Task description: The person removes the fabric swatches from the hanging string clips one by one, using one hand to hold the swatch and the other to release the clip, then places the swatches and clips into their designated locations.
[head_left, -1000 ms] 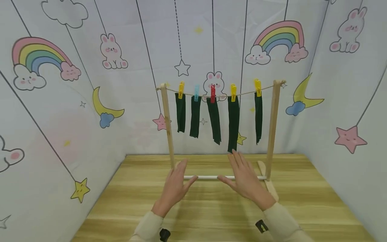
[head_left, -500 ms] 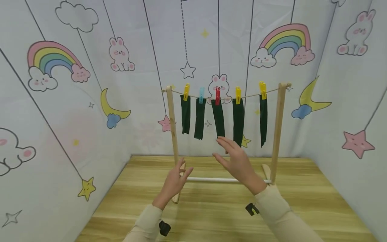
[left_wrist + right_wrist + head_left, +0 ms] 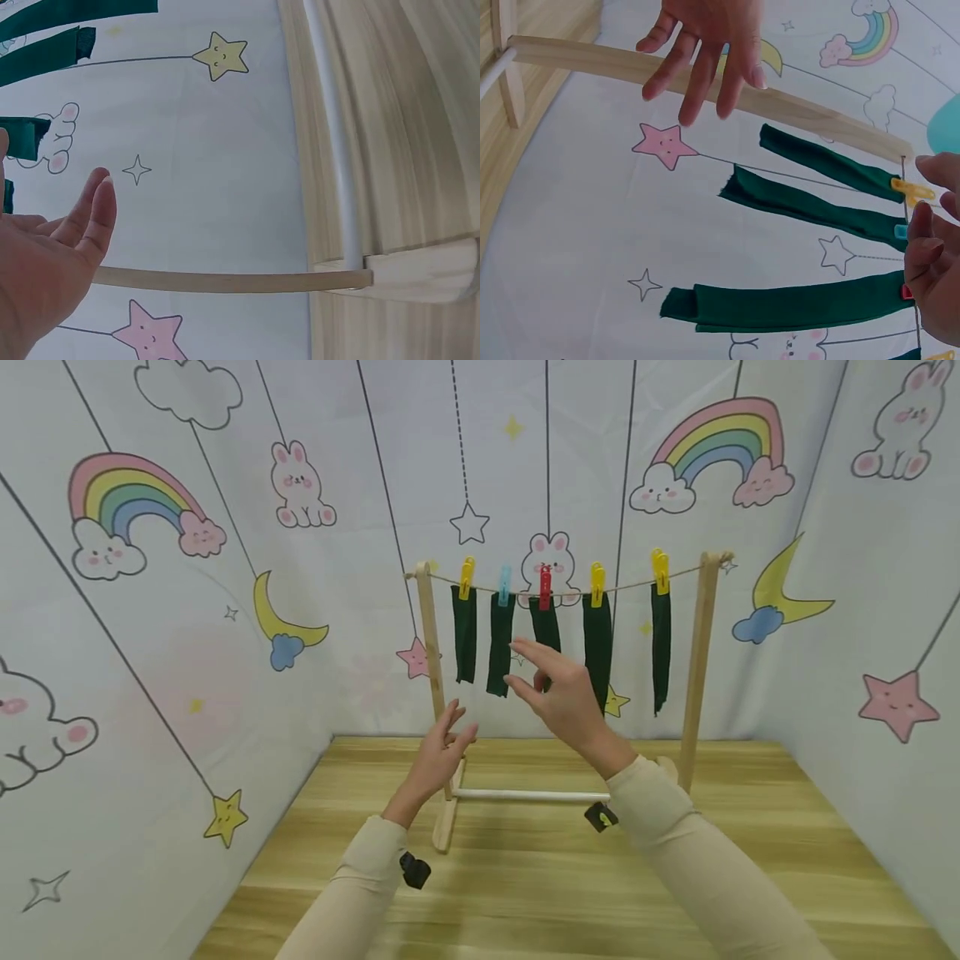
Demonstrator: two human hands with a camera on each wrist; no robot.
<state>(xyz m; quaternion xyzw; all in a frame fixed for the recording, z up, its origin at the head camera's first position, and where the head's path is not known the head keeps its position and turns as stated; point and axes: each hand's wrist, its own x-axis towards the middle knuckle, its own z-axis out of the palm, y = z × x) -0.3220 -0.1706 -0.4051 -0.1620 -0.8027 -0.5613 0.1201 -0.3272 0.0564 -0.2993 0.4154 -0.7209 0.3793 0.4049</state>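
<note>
Several dark green cloth strips hang by clothespins from a thin rope (image 3: 630, 585). From left, the pins are yellow (image 3: 467, 579), light blue (image 3: 505, 585), red (image 3: 545, 587), then two more yellow ones. My right hand (image 3: 568, 697) is raised in front of the rope's middle, thumb and forefinger spread apart, nothing between them. It overlaps the lower part of the strip (image 3: 546, 625) under the red pin and lies close to the strip (image 3: 500, 652) under the blue pin. Lower down, my left hand (image 3: 433, 760) is held up near the left post (image 3: 431, 639), fingers relaxed, holding nothing.
The rope is strung between the left post and a right wooden post (image 3: 701, 677). A white rod (image 3: 525, 795) joins them near the wooden table (image 3: 525, 893). Behind stands a white backdrop (image 3: 360, 610) with printed bunnies, stars and rainbows.
Both hands have risen. The right hand has also moved left, from in front of the strip under the middle yellow pin toward the red and blue pins. The strips and pins stay on the rope.
</note>
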